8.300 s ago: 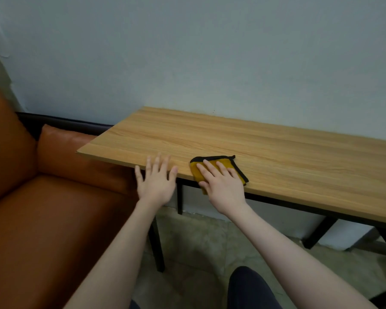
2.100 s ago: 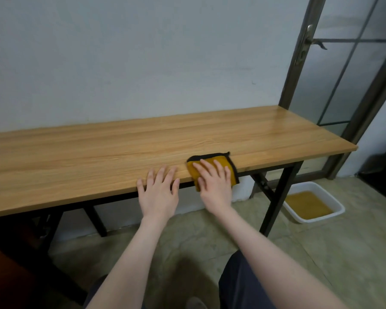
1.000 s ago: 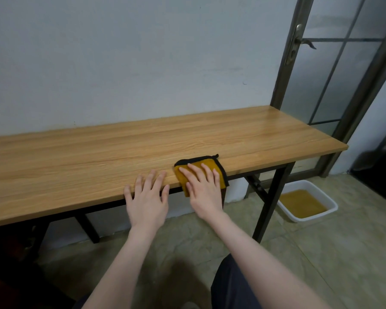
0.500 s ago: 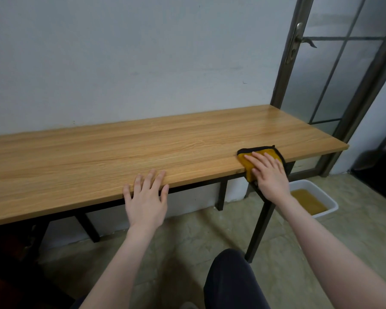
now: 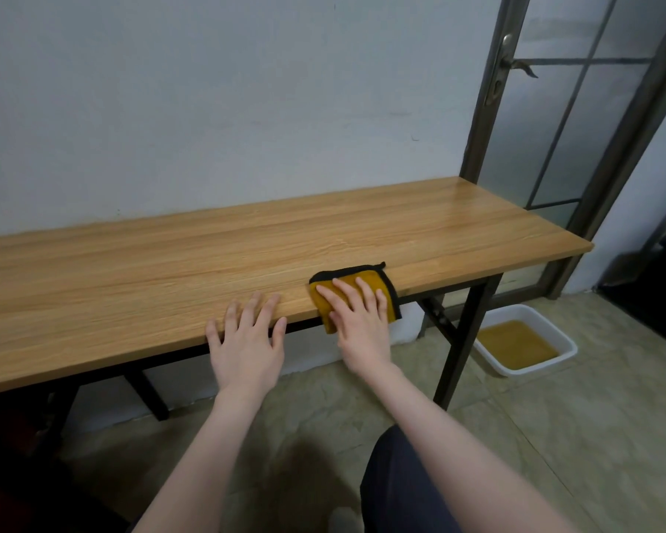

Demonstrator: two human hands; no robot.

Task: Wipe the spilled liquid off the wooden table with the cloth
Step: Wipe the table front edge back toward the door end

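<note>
A long wooden table [image 5: 170, 263] on black legs stands against a pale wall. On its front edge lies a folded yellow cloth [image 5: 377, 280] with black trim, partly overhanging the edge. My right hand [image 5: 358, 321] lies flat on the cloth with fingers spread, pressing it to the wood. My left hand [image 5: 249, 340] rests flat on the table's front edge just left of the cloth, fingers apart, holding nothing. No liquid shows on the tabletop.
A white basin [image 5: 523, 346] of brownish liquid sits on the tiled floor beyond the table's right leg [image 5: 462, 340]. A glass door with a metal frame [image 5: 493, 82] stands at the right. My dark-clad knee [image 5: 404, 486] is below.
Half a second ago my right hand and the cloth were near the table's right end; they have slid back left along the front edge, close to my left hand, which stayed put.
</note>
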